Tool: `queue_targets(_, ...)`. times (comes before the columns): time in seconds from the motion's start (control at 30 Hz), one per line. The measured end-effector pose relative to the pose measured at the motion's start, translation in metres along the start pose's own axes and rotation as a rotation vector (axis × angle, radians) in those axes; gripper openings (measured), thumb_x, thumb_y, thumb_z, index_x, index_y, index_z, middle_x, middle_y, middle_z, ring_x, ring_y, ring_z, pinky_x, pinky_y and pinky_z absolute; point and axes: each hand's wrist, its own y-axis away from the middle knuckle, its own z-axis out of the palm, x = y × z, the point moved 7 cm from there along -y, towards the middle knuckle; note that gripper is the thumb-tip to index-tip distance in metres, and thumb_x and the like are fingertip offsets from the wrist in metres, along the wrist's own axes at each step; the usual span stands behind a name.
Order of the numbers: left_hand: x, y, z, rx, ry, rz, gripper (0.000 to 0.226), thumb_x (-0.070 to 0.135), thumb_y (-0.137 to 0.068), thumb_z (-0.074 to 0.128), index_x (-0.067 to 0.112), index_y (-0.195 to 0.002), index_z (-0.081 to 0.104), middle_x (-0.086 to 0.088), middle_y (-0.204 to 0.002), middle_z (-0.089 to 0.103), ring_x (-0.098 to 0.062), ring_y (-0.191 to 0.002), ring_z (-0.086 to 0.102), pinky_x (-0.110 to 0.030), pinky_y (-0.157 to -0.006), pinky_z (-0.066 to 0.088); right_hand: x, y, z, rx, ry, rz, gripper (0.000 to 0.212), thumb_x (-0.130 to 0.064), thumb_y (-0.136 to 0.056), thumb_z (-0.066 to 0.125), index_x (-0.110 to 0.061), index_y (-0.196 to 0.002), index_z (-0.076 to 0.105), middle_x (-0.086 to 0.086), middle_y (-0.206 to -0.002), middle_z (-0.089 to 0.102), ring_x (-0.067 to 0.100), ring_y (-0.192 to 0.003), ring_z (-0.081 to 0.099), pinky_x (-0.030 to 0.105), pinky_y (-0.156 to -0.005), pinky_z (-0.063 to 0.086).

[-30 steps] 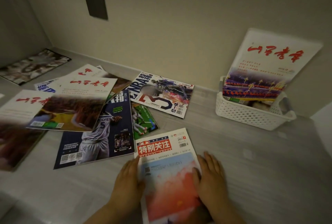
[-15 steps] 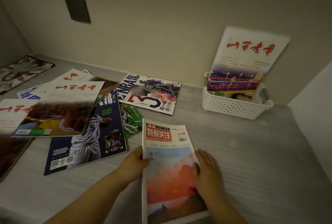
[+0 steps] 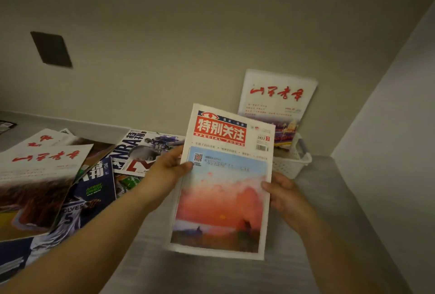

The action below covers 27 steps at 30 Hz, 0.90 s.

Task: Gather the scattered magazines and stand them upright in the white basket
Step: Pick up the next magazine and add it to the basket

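Grey surface, beige wall. We find the sunset magazine held aloft near the white basket, left hand and right hand pinching its side edges (light, floppy, we judge).

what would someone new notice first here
The red-titled magazine with a sunset cover is held up at centre by the left hand and right hand. Behind it, a white plastic basket holds one upright white magazine; more glossy magazines sprawl at left.

Both forearms extend forward. Left hand and right hand grip opposite side edges of the magazine, thumbs on front.
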Motion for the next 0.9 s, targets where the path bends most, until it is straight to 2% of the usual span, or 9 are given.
queue_targets(0.07, 0.023, -0.024, 0.007, 0.064, -0.118, 0.079, 0.029, 0.005, -0.092, 0.043, 0.031, -0.097, 0.056, 0.008, -0.097, 0.064, -0.015, -0.086, 0.061, -0.027, -0.067, 0.053, -0.031, -0.014, -0.018, 0.061, 0.109, -0.08, 0.015, -0.002, -0.084, 0.055, -0.014, -0.092, 0.06, 0.001, -0.089, 0.068, 0.014, -0.077, 0.067, 0.026, -0.063, 0.055)
queue_targets(0.17, 0.058, -0.063, 0.023, 0.136, -0.289, 0.202, 0.03, 0.005, -0.091, 0.044, 0.012, -0.12, 0.052, -0.008, -0.114, 0.062, -0.02, -0.093, 0.056, -0.029, -0.074, 0.051, -0.071, -0.036, -0.04, 0.145, 0.199, -0.169, 0.01, -0.005, -0.085, 0.056, -0.013, -0.089, 0.059, 0.005, -0.091, 0.067, 0.02, -0.082, 0.065, 0.032, -0.072, 0.053)
queue_targets(0.23, 0.076, -0.089, 0.034, 0.153, -0.362, 0.251, 0.031, 0.007, -0.091, 0.047, 0.005, -0.122, 0.051, -0.014, -0.122, 0.06, -0.024, -0.097, 0.058, -0.035, -0.083, 0.05, -0.094, -0.051, -0.053, 0.206, 0.2, -0.218, 0.011, -0.007, -0.086, 0.055, -0.017, -0.083, 0.059, 0.005, -0.088, 0.066, 0.017, -0.078, 0.065, 0.029, -0.069, 0.053)
queue_targets(0.33, 0.096, -0.128, 0.049, 0.149, -0.409, 0.297, 0.029, 0.01, -0.09, 0.049, 0.003, -0.118, 0.055, -0.017, -0.121, 0.062, -0.028, -0.098, 0.06, -0.041, -0.081, 0.052, -0.126, -0.071, -0.076, 0.343, 0.164, -0.32, 0.016, -0.007, -0.085, 0.055, -0.019, -0.076, 0.059, 0.001, -0.08, 0.064, 0.006, -0.059, 0.062, 0.011, -0.043, 0.047)
queue_targets(0.43, 0.106, -0.163, 0.063, 0.183, -0.628, 0.345, 0.027, 0.017, -0.091, 0.048, 0.002, -0.11, 0.061, -0.019, -0.111, 0.066, -0.033, -0.097, 0.062, -0.039, -0.085, 0.049, -0.154, -0.086, -0.094, 0.497, 0.178, -0.486, 0.014, -0.005, -0.084, 0.057, -0.019, -0.084, 0.061, -0.009, -0.073, 0.061, -0.008, -0.052, 0.059, 0.001, -0.041, 0.04)
queue_targets(0.53, 0.097, -0.19, 0.074, 0.198, -0.725, 0.333, 0.028, 0.018, -0.092, 0.047, 0.0, -0.107, 0.062, -0.021, -0.106, 0.068, -0.035, -0.097, 0.062, -0.039, -0.087, 0.049, -0.159, -0.107, -0.102, 0.537, 0.211, -0.564, 0.017, -0.003, -0.084, 0.056, -0.013, -0.095, 0.063, -0.013, -0.073, 0.059, -0.017, -0.046, 0.055, 0.0, -0.041, 0.039)
queue_targets(0.67, 0.067, -0.216, 0.081, 0.183, -0.724, 0.253, 0.026, 0.015, -0.091, 0.047, 0.0, -0.103, 0.064, -0.02, -0.104, 0.068, -0.035, -0.096, 0.061, -0.037, -0.086, 0.047, -0.132, -0.136, -0.114, 0.56, 0.308, -0.486, 0.022, -0.005, -0.084, 0.057, -0.003, -0.105, 0.065, -0.003, -0.088, 0.062, -0.006, -0.059, 0.058, 0.002, -0.05, 0.044)
queue_targets(0.77, 0.042, -0.227, 0.086, 0.132, -0.755, 0.196, 0.026, 0.016, -0.091, 0.047, 0.001, -0.1, 0.065, -0.019, -0.102, 0.069, -0.034, -0.094, 0.062, -0.038, -0.086, 0.049, -0.106, -0.152, -0.123, 0.563, 0.334, -0.377, 0.023, -0.005, -0.085, 0.057, -0.003, -0.106, 0.064, 0.004, -0.097, 0.064, 0.017, -0.081, 0.061, 0.022, -0.071, 0.048)
queue_targets(0.9, 0.016, -0.24, 0.09, 0.102, -0.761, 0.136, 0.026, 0.018, -0.091, 0.047, 0.001, -0.101, 0.065, -0.018, -0.104, 0.069, -0.033, -0.093, 0.063, -0.037, -0.085, 0.049, -0.077, -0.169, -0.129, 0.546, 0.293, -0.233, 0.024, -0.005, -0.086, 0.056, -0.004, -0.109, 0.062, 0.013, -0.109, 0.066, 0.025, -0.089, 0.06, 0.031, -0.075, 0.05)
